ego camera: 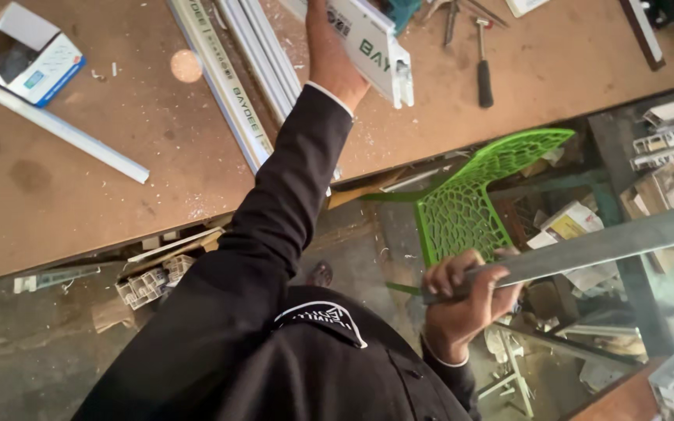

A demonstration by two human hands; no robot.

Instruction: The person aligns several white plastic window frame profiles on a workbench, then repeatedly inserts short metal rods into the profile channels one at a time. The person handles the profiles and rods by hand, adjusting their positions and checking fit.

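The light here is soft and even, daylight by the look of it, and my workbench (56, 195) shows bright and warm. One round pale spot of light (186, 66) sits on the board. Shadows are faint; the darkest parts are under the bench edge and my black sleeve (274, 218), where the folds are nearly lost. My left hand (335, 58) is a little smeared. My right hand (466, 300) is fairly sharp, but the grey bar (610, 245) it holds blurs toward the right edge. The lower right corner is hazy and washed out. Straight lines bow near the frame edges.
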